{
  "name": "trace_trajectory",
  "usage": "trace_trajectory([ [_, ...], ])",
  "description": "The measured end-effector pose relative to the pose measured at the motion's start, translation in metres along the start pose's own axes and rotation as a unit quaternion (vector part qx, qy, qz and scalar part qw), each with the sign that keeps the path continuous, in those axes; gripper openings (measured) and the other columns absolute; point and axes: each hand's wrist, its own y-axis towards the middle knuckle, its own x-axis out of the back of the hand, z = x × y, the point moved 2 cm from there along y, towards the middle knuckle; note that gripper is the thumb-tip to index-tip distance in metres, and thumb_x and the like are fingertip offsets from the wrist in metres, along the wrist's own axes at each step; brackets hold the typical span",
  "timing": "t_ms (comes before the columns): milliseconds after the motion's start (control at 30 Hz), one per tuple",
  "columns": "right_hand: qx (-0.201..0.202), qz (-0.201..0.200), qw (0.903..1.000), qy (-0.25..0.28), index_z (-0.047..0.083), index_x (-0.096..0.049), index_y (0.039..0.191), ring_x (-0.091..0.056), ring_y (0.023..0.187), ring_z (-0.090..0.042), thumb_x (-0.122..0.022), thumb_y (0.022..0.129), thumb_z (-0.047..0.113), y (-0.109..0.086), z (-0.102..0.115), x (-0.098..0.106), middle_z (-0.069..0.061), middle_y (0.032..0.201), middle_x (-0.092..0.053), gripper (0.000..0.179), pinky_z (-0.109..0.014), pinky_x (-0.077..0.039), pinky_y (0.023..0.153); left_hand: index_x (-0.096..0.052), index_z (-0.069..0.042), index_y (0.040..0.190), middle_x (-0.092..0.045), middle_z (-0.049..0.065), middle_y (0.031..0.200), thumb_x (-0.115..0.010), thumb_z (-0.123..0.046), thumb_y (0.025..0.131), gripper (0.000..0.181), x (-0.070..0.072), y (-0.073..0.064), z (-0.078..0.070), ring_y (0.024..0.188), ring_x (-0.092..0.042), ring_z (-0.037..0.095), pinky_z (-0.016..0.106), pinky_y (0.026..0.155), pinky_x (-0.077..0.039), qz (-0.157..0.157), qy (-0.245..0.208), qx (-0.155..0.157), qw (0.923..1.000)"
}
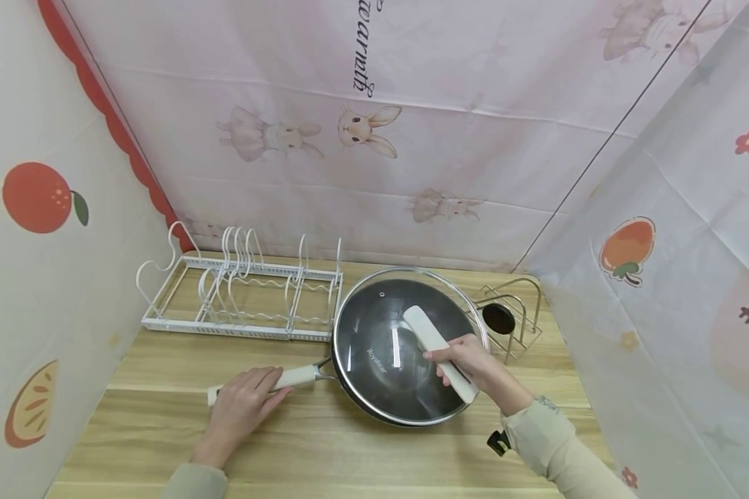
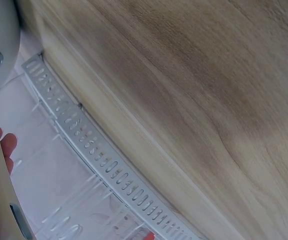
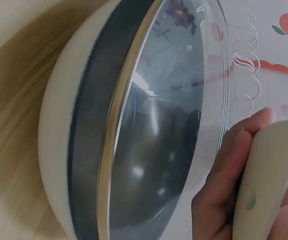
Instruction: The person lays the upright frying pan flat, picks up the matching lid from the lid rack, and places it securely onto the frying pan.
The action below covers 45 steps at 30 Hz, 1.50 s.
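A cream frying pan [image 3: 59,130] with a dark band below its rim sits on the wooden table. My left hand [image 1: 245,400] grips its long cream handle [image 1: 296,376], which also shows at the left edge of the left wrist view. Over the pan is a round glass lid [image 1: 365,326] with a metal rim, its far edge reaching past the pan. My right hand [image 1: 468,362] holds the lid's long cream handle [image 1: 426,329], thumb and fingers around it. In the right wrist view the lid handle [image 3: 266,175] hides part of that hand.
A white wire dish rack [image 1: 218,333] with several upright hoops stands at the back left, close to the pan. Behind the pan's right side is a gold wire rack [image 1: 530,294] with a dark round piece [image 1: 498,319]. Printed cloth walls [image 1: 287,201] enclose the table [image 1: 274,450].
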Motion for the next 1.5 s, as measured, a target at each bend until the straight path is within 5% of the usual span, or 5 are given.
trace_trajectory([
  [1500, -0.04, -0.016, 0.9991, 0.004, -0.012, -0.064, 0.094, -0.057, 0.044, -0.012, -0.079, 0.082, 0.014, 0.013, -0.014, -0.013, -0.006, 0.058, -0.062, 0.032, -0.025, -0.05, 0.043, -0.073, 0.001, 0.095, -0.073, 0.015, 0.087, -0.04, -0.049, 0.104, 0.06, 0.001, 0.0, 0.0, 0.07, -0.07, 0.029, 0.045, 0.061, -0.061, -0.003, 0.007, -0.002, 1.0],
])
